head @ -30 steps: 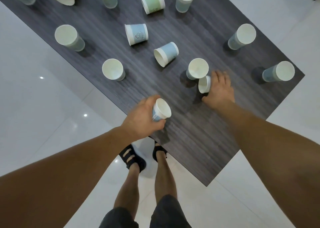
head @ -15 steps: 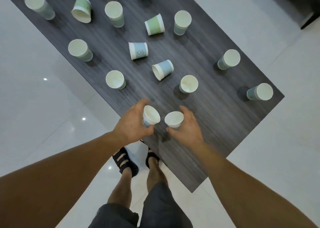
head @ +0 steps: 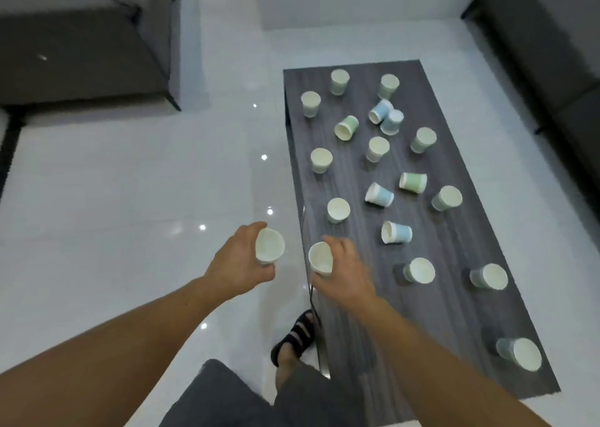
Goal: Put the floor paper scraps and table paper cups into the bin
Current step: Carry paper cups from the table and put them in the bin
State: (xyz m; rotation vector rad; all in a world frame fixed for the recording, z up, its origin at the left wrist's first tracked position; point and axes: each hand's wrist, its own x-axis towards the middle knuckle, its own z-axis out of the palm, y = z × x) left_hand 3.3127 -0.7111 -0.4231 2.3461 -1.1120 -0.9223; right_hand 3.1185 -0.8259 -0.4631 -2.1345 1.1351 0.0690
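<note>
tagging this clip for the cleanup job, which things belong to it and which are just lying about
Belongs: left hand holding the left-hand cup; right hand holding the right-hand cup; paper cups on the table, some upright, some tipped. No bin or scraps in view.
Lying about: grey sofa, dark sofa, sandal.

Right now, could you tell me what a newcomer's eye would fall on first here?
First, the two hands in the foreground: the left hand grips a paper cup over the white floor, and the right hand grips a second cup at the dark table's left edge. Next, the scattered cups covering that table, most upright, several tipped on their sides.
</note>
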